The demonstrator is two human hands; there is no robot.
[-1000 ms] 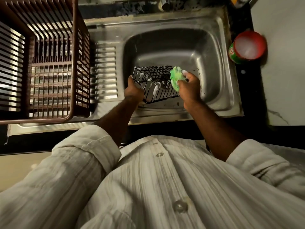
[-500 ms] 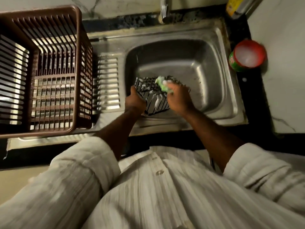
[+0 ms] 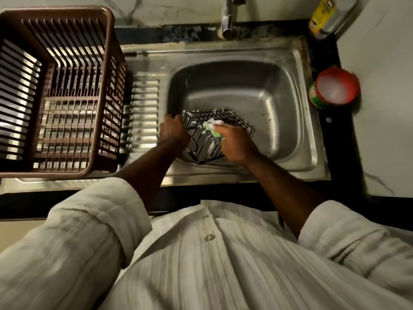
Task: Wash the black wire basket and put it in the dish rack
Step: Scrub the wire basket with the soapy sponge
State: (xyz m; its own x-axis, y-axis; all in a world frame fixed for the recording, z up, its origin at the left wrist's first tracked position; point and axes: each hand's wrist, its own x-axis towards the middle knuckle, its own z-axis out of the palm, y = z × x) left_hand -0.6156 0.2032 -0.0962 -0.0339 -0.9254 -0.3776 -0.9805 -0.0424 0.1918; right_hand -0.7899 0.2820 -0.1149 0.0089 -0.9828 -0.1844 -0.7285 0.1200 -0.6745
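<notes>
Basket (image 3: 234, 121) sits tilted in the sink (image 3: 279, 97), foamy. Left hand (image 3: 173, 132) curls round its left edge to brace it, right hand (image 3: 238, 145) pinches the green sponge (image 3: 211, 128) against the wires. I'd scrub along each wire, turn it, then rinse before the rack (image 3: 55, 13).

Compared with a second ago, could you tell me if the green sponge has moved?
Yes. The green sponge, gripped by the right hand, has shifted left against the sink, from the black wire basket's right edge to its middle.

basket (image 3: 232, 121): black wire grid
sponge (image 3: 212, 128): green
rack (image 3: 107, 63): brown slats
shirt (image 3: 223, 265): white, striped
tub (image 3: 321, 101): red, green
</notes>
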